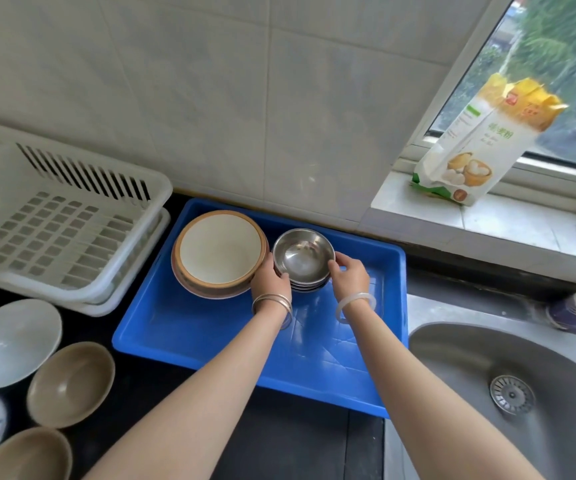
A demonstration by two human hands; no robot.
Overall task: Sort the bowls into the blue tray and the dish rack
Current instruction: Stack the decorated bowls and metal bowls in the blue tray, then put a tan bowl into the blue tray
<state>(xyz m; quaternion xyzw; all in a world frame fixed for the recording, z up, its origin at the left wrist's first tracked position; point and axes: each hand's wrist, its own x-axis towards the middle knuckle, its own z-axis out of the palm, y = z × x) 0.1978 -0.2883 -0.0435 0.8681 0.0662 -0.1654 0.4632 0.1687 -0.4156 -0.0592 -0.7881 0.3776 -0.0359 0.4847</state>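
Arms extended — left hand point(270, 277) and right hand point(348, 273) clasp steel bowls point(303, 254) (in blue tray point(210, 334)).

- Single view, worn on the head, wide-angle, with lines bending toward the edges.
- Facing forward and steeply down onto a counter point(279, 445), from close above.
- Blue tray point(210, 341) at centre; forearms entering from 6 o'clock, left hand point(271, 278) and right hand point(348, 277) meeting on the steel bowls point(303, 258).
- Dish rack point(54, 220) at 9 o'clock, tiled wall point(210, 81) at 12, window point(556, 64) at 2, sink point(487, 358) at 4.
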